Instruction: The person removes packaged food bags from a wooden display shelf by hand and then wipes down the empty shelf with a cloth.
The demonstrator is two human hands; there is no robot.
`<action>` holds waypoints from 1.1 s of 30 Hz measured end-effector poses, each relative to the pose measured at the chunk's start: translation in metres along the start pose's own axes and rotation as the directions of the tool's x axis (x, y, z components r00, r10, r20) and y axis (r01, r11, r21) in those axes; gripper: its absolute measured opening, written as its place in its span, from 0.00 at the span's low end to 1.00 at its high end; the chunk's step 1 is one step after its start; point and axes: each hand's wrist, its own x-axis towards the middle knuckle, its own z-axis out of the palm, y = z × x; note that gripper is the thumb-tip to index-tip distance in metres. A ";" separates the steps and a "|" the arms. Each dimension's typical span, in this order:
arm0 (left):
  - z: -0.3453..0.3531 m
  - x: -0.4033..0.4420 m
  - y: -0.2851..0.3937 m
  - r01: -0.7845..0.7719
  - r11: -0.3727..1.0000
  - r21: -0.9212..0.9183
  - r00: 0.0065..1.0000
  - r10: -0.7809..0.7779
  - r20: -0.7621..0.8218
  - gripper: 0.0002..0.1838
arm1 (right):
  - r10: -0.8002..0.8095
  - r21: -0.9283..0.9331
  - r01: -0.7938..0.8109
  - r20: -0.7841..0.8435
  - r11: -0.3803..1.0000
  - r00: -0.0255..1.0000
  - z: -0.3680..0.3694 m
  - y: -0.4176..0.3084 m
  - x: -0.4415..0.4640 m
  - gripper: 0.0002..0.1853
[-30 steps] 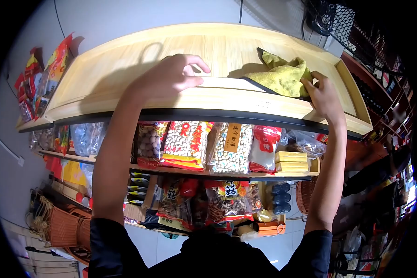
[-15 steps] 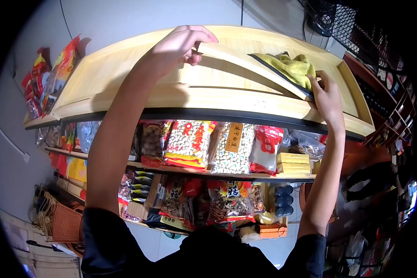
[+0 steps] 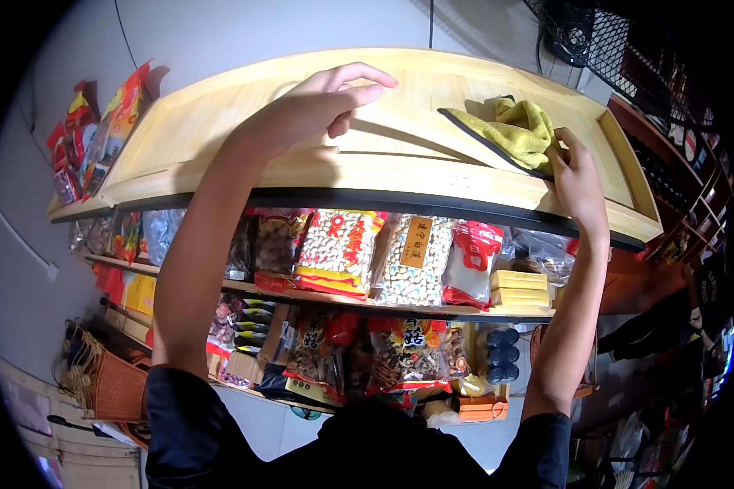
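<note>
My left hand (image 3: 322,110) hovers over the pale wooden tray-like shelf top (image 3: 220,102), index finger stretched out and thumb apart, with nothing visibly gripped. A thin dark line slants across the boards from below this hand; whether a loose wooden strip lies along it, I cannot tell. At the right, my right hand (image 3: 577,179) bends its fingers around the edge of a yellow-green cloth (image 3: 518,130). This cloth is crumpled, has a dark border and rests on the wooden surface near the front ledge (image 3: 432,175).
Packaged foods, including a bag of white beans (image 3: 334,248) and a red-topped white bag (image 3: 471,261), fill the shelves below. Colourful bags (image 3: 110,122) lean at the left end. A wicker basket (image 3: 118,387) is lower left; wire mesh (image 3: 603,49) stands upper right.
The wooden strip that my left hand held raised has come down from its slant. My left hand has lowered slightly and its index finger has straightened. My right hand stays at the cloth.
</note>
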 end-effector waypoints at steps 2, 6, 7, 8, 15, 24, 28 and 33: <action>-0.001 -0.010 0.003 -0.044 0.996 0.073 0.999 0.044 0.005 0.19 | -0.051 0.006 0.051 -0.021 0.999 0.998 0.003 0.012 0.003 0.13; 0.001 -0.024 0.021 -0.027 0.945 0.327 1.000 0.029 -0.002 0.19 | -0.101 0.014 0.104 -0.147 0.994 0.984 0.005 0.017 0.006 0.12; 0.003 -0.024 0.018 -0.030 0.945 0.326 0.999 0.032 -0.001 0.19 | -0.080 -0.004 0.081 -0.224 0.997 0.971 0.003 0.016 0.006 0.12; 0.006 -0.022 0.013 -0.064 0.916 0.397 0.994 0.094 -0.057 0.17 | -0.079 -0.009 0.079 -0.229 0.997 0.970 -0.001 0.015 0.008 0.12; 0.008 -0.017 -0.007 -0.097 0.879 0.467 0.993 0.114 -0.008 0.14 | 0.353 0.847 0.152 -0.367 0.509 0.861 -0.022 0.018 0.007 0.13; 0.012 -0.013 -0.033 -0.145 0.898 0.415 0.989 0.117 0.094 0.13 | 0.447 0.708 0.505 -0.705 0.493 0.551 -0.037 0.023 0.023 0.13; 0.013 -0.016 -0.041 -0.181 0.925 0.334 0.983 0.164 0.079 0.12 | 0.185 0.474 0.599 -0.858 0.646 0.479 -0.029 0.044 0.034 0.15; 0.010 -0.011 -0.058 -0.287 0.892 0.350 0.958 0.271 0.097 0.06 | -0.012 0.504 0.415 -0.625 0.758 0.780 -0.023 0.039 0.033 0.19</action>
